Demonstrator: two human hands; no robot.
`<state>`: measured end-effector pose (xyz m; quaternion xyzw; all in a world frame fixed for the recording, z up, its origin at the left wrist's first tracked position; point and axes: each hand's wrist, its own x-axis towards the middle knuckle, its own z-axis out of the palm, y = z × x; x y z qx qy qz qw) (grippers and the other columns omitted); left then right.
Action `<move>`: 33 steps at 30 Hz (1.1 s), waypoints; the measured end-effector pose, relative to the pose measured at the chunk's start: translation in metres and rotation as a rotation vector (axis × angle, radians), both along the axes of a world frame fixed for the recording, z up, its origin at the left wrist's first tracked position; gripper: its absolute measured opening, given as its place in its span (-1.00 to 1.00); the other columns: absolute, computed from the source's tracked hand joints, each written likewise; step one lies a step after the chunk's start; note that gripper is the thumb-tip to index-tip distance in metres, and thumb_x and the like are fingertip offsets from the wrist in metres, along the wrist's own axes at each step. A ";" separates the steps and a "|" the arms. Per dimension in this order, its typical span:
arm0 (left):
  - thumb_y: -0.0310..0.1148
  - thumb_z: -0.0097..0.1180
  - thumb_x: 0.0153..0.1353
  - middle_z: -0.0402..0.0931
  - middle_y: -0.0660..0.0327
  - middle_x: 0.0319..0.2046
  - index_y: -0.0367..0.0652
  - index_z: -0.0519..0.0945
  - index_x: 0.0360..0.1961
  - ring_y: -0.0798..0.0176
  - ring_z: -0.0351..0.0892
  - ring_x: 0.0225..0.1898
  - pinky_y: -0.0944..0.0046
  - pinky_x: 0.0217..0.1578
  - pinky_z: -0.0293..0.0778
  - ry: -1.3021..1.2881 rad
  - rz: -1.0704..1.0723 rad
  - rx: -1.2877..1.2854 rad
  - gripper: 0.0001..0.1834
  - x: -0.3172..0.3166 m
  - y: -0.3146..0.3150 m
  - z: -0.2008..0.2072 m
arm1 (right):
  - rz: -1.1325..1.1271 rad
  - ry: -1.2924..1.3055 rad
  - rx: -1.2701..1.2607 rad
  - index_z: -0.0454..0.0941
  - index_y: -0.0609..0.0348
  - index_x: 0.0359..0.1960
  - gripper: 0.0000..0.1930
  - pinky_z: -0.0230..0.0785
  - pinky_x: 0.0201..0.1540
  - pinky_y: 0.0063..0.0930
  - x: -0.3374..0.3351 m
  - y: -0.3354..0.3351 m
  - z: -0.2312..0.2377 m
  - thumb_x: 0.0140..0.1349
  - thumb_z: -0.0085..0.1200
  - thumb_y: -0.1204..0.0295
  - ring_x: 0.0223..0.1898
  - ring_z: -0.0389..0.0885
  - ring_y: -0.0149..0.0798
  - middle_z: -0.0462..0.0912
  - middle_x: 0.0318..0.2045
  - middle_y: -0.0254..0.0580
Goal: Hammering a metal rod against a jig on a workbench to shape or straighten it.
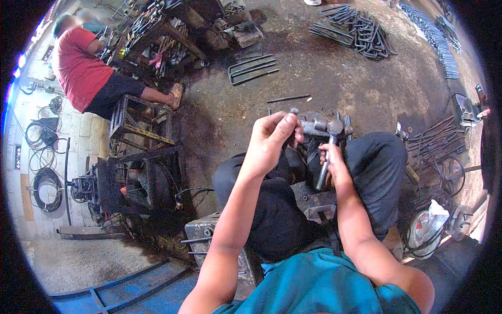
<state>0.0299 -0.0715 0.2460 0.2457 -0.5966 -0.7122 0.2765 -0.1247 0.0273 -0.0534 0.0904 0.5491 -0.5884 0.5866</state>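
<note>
My left hand (273, 137) is raised over my left knee, its fingers closed round a metal piece with a flat round top (294, 110). Most of that piece is hidden in the fist, so I cannot tell its kind. Beside it, my right hand (333, 156) grips a hammer (321, 178) by its metal handle. The hammer's head points away from me, over a dark metal block or vise (309, 116) between my knees. Whether the head touches the block, I cannot tell.
A person in a red shirt (83, 65) sits on a metal stool (141, 125) at far left, by a cluttered workbench (172, 31). Bent rods (366, 34) lie piled at the back; U-shaped rods (253, 69) lie nearer. Thin rods (431, 138) and a white bag (431, 222) are at right.
</note>
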 end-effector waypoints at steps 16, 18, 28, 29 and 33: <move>-0.37 0.13 0.32 0.54 0.22 -0.59 -0.35 0.55 -0.41 0.48 0.49 -0.65 0.46 -0.64 0.40 0.205 0.321 -0.373 -0.77 -0.006 0.012 0.006 | 0.002 0.011 0.042 0.39 0.08 -0.49 -0.80 0.22 -0.68 -0.36 0.001 -0.002 0.001 -0.05 0.21 0.39 -0.77 0.33 -0.36 0.38 -0.68 -0.35; -0.36 0.14 0.31 0.53 0.23 -0.60 -0.33 0.55 -0.43 0.49 0.47 -0.66 0.47 -0.66 0.38 0.161 0.327 -0.328 -0.76 -0.005 0.012 0.010 | 0.004 0.005 0.050 0.41 0.09 -0.49 -0.81 0.21 -0.69 -0.36 0.002 -0.002 0.003 -0.04 0.21 0.40 -0.77 0.33 -0.36 0.38 -0.68 -0.34; -0.16 -0.03 0.41 0.36 0.28 -0.64 -0.24 0.46 -0.42 0.50 0.21 -0.77 0.48 -0.80 0.12 0.018 0.316 -0.077 -0.64 -0.003 0.005 0.005 | -0.011 0.053 0.055 0.45 0.11 -0.44 -0.81 0.21 -0.69 -0.38 0.004 -0.002 0.005 -0.05 0.21 0.40 -0.76 0.33 -0.35 0.38 -0.67 -0.33; -0.16 -0.06 0.42 0.32 0.32 -0.65 -0.24 0.46 -0.38 0.51 0.17 -0.77 0.49 -0.80 0.08 0.041 0.311 -0.073 -0.65 -0.003 0.004 0.003 | -0.012 0.052 0.044 0.45 0.11 -0.44 -0.81 0.21 -0.69 -0.39 0.004 -0.002 0.005 -0.05 0.20 0.39 -0.76 0.34 -0.35 0.39 -0.66 -0.33; -0.15 -0.13 0.45 0.17 0.41 -0.69 -0.24 0.48 -0.28 0.55 0.05 -0.78 0.47 -0.80 -0.03 0.078 0.317 0.003 -0.65 -0.007 0.005 0.005 | 0.008 0.064 0.065 0.47 0.07 -0.40 -0.84 0.21 -0.65 -0.39 0.003 -0.002 0.003 0.01 0.17 0.36 -0.75 0.31 -0.39 0.37 -0.68 -0.40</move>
